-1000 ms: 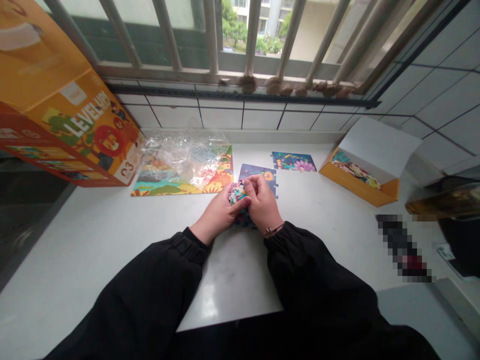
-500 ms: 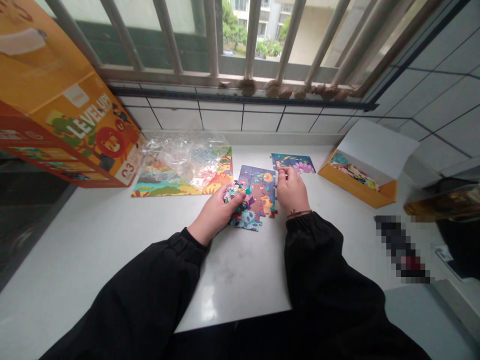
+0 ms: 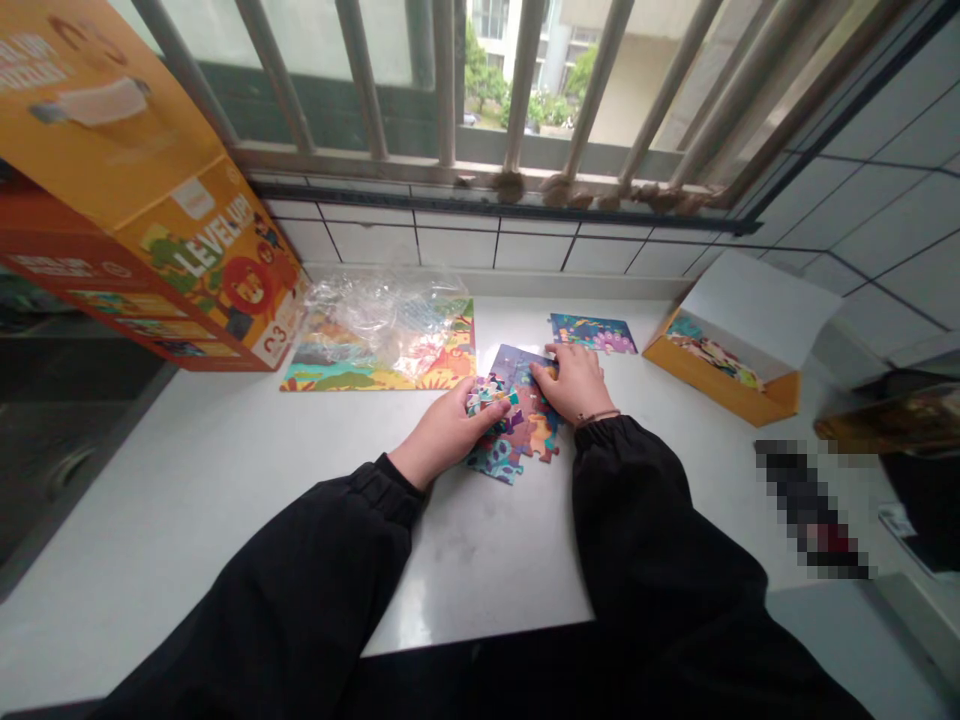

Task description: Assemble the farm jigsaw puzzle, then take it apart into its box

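Note:
A partly joined colourful jigsaw [image 3: 525, 425] lies flat on the white counter [image 3: 225, 470] in front of me. My left hand [image 3: 446, 435] is closed on a small stack of loose puzzle pieces [image 3: 489, 396] at the jigsaw's left edge. My right hand [image 3: 574, 380] rests on the jigsaw's upper right part, fingers bent and pressing down near its top edge; I cannot see whether a piece is under them. A second small joined section [image 3: 592, 332] lies just beyond my right hand.
A finished puzzle picture [image 3: 360, 365] under crumpled clear plastic [image 3: 382, 305] lies at the back left, beside a large orange puzzle box [image 3: 150, 210]. An open yellow box [image 3: 720, 365] with pieces stands at the right. A barred window and tiled walls bound the counter.
My right hand left the pieces held in the left hand, reached toward the far section, then came back onto the jigsaw's top. The left hand kept hold of its stack.

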`<state>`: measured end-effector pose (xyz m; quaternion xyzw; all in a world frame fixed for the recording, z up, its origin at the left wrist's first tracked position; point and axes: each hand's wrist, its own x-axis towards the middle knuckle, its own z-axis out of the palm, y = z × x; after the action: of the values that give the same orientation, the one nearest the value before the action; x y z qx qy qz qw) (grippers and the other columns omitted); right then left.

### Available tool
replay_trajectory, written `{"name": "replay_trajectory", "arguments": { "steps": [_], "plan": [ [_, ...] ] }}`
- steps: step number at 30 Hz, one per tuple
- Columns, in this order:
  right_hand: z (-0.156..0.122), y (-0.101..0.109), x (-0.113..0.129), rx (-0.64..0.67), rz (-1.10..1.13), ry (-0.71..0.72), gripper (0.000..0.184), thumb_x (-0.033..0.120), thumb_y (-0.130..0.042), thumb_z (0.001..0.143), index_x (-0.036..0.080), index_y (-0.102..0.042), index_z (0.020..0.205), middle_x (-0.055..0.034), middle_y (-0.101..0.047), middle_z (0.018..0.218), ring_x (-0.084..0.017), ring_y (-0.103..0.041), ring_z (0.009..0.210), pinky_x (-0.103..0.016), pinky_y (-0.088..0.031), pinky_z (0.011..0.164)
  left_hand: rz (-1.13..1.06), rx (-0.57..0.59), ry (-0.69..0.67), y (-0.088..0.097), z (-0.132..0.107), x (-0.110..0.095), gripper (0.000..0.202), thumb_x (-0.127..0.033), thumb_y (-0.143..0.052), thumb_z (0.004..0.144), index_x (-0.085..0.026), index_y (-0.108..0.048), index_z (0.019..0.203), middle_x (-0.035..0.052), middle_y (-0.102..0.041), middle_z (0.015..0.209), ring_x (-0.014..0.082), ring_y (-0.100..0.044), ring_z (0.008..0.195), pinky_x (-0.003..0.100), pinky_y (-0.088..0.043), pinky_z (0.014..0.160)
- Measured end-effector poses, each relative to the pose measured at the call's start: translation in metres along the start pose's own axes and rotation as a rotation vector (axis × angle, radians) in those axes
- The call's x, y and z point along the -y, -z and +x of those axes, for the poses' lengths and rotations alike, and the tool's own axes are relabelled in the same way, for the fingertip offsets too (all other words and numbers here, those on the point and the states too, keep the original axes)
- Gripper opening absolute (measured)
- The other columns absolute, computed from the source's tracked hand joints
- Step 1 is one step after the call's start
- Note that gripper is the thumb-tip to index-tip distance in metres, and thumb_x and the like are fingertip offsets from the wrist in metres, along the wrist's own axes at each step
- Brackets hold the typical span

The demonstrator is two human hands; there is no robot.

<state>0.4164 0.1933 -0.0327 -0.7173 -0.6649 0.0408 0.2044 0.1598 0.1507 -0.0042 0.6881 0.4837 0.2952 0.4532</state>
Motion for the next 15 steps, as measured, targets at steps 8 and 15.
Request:
{"name": "replay_trajectory", "arguments": {
  "steps": [8, 15],
  "plan": [
    [0.002, 0.002, -0.006, -0.072, 0.186, 0.099, 0.032, 0.05, -0.077, 0.095, 0.021, -0.078, 0.108, -0.0143, -0.073, 0.113, -0.032, -0.067, 0.112, -0.044, -0.052, 0.102, 0.051, 0.05, 0.006, 0.0, -0.001, -0.001, 0.055, -0.066, -0.07, 0.097, -0.021, -0.069, 0.129, 0.0087, -0.081, 0.116, 0.03, -0.076, 0.102, 0.041, -0.059, 0.088],
    [-0.007, 0.026, 0.008, -0.155, 0.431, 0.067, 0.028, 0.05, -0.072, 0.099, 0.023, -0.077, 0.092, -0.0059, -0.079, 0.091, -0.025, -0.071, 0.086, -0.038, -0.052, 0.085, 0.042, 0.046, -0.011, 0.0, -0.002, -0.004, 0.053, -0.062, -0.07, 0.098, -0.021, -0.068, 0.132, 0.0088, -0.08, 0.122, 0.0296, -0.077, 0.105, 0.04, -0.059, 0.091]
  ]
}}
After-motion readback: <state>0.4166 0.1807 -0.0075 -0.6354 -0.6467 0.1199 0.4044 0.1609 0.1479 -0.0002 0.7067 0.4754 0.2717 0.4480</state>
